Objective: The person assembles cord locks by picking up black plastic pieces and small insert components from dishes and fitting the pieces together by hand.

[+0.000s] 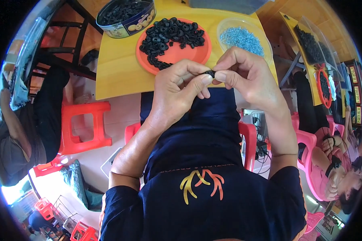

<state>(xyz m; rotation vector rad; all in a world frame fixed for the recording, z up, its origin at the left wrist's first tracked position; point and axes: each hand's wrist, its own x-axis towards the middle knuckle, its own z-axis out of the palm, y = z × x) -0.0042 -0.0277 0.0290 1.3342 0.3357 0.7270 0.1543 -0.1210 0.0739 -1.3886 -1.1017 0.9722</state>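
A small black plastic part [209, 73] is pinched between the thumb and index finger of my left hand [179, 90], just off the table's near edge. My right hand [245, 76] meets it there, thumb and fingertips pressed together against the part's right end; whatever lies between them is too small to make out. Just beyond my hands is an orange-red plate [193, 53] with a heap of similar black parts [173, 34]. Behind my right hand stands a clear round tub [269, 54] of small shiny bluish-silver pieces [241, 39].
A round tin [126, 30] full of black pieces stands at the far left of the yellow table [116, 76]. A grey bin [229, 5] sits at the back. A red stool [86, 124] and a seated person [20, 136] are left; another person [326, 160] sits right, by a second table.
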